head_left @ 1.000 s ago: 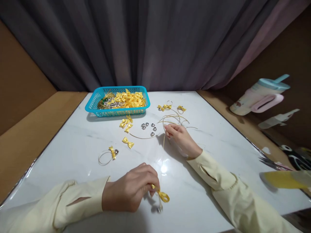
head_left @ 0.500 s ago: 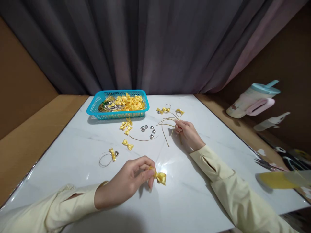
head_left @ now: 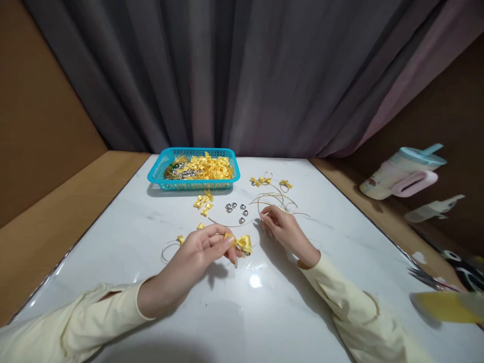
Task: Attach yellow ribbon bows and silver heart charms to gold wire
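My left hand (head_left: 200, 252) pinches a yellow satin bow (head_left: 242, 243) just above the white table (head_left: 124, 232), with a thin gold cord hanging from it. My right hand (head_left: 283, 228) is closed in a pinch on a thin gold cord (head_left: 278, 199) that loops away behind it. Several small silver heart charms (head_left: 236, 209) lie between the hands and the basket. Loose yellow bows (head_left: 203, 200) lie near them. A gold loop with a bow (head_left: 172, 247) lies partly hidden behind my left hand.
A blue plastic basket (head_left: 159, 174) with many yellow bows and gold cords stands at the back of the table. Finished bow loops (head_left: 269, 181) lie to its right. A pink and blue cup (head_left: 403, 171) lies on the right ledge, and scissors (head_left: 427, 276) lie at the right edge.
My left hand has carried the bow away from me towards the middle of the table. My right hand stayed at the gold cords, shifting slightly.
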`<state>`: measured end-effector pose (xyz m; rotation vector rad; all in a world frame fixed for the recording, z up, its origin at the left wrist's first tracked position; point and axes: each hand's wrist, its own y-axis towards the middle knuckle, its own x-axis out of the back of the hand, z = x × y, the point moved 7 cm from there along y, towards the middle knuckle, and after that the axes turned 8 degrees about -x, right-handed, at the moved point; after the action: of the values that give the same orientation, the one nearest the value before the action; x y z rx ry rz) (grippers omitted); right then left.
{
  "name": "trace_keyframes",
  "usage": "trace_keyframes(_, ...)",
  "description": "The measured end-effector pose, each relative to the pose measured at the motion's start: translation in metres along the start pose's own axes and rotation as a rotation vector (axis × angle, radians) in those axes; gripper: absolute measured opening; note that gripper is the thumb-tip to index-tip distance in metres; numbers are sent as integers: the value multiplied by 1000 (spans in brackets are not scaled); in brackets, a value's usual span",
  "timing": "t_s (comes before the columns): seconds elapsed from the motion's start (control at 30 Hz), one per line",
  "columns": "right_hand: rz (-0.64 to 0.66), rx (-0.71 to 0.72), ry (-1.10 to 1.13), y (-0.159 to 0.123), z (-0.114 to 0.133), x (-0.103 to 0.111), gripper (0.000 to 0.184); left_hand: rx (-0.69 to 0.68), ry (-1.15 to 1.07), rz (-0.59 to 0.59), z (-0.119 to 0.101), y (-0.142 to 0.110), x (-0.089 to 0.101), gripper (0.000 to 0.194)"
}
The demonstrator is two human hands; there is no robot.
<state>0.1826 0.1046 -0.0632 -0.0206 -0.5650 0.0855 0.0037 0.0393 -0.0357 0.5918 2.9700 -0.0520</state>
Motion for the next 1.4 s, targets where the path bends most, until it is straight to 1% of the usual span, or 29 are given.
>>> trace_keyframes(0.07, 19, 35, -9, -8, 10, -2, 14, 6, -15, -29, -4, 1, 4, 16)
trace_keyframes(0.13, 36, 64, -13, -17, 21, -4, 18, 11, -19, -48, -7, 2, 6, 16)
trace_keyframes(0.17, 70, 69, 10, -22, 26, -6, 21, 10, -22, -52, -9, 2, 7, 17)
trace_keyframes(0.2, 131, 63, 57, -27, 31, -11, 24, 7, -27, -52, -10, 2, 7, 18)
trace_keyframes(0.3, 410, -18, 315, -45, 41, -33, 30, 8, -72, -43, -10, 3, 6, 18)
trace_keyframes(0.33, 479, -45, 386, -50, 44, -39, 32, 13, -94, -38, -9, 3, 5, 18)
trace_keyframes(0.37, 516, -60, 423, -54, 46, -43, 34, 21, -114, -31, -8, 3, 4, 18)
trace_keyframes(0.4, 528, -62, 438, -56, 48, -46, 34, 29, -129, -25, -6, 3, 3, 18)
trace_keyframes(0.47, 496, -29, 416, -58, 50, -45, 31, 43, -142, -16, -4, 3, 2, 18)
trace_keyframes(0.57, 410, 74, 311, -58, 54, -39, 27, 44, -125, -16, -4, 5, 2, 19)
trace_keyframes(0.67, 360, 146, 208, -59, 57, -35, 25, 33, -111, -17, -5, 6, 2, 20)
trace_keyframes(0.83, 352, 149, 201, -60, 58, -34, 25, 63, -106, -14, -1, 7, 1, 18)
trace_keyframes(0.93, 408, 93, 267, -58, 55, -37, 28, 72, -65, -21, -1, 7, 2, 18)
trace_keyframes(1.07, 522, -56, 410, -58, 47, -43, 28, 47, 22, -37, -6, 7, 5, 20)
trace_keyframes(1.17, 592, -146, 524, -60, 45, -48, 27, 33, 59, -41, -6, 8, 7, 19)
trace_keyframes(1.23, 675, -197, 615, -63, 45, -53, 26, 13, 83, -36, -5, 9, 8, 18)
trace_keyframes(1.37, 929, -308, 835, -71, 45, -64, 22, -95, 178, -38, -8, 11, 9, 16)
trace_keyframes(1.4, 970, -327, 859, -72, 45, -66, 20, -112, 191, -41, -10, 11, 9, 16)
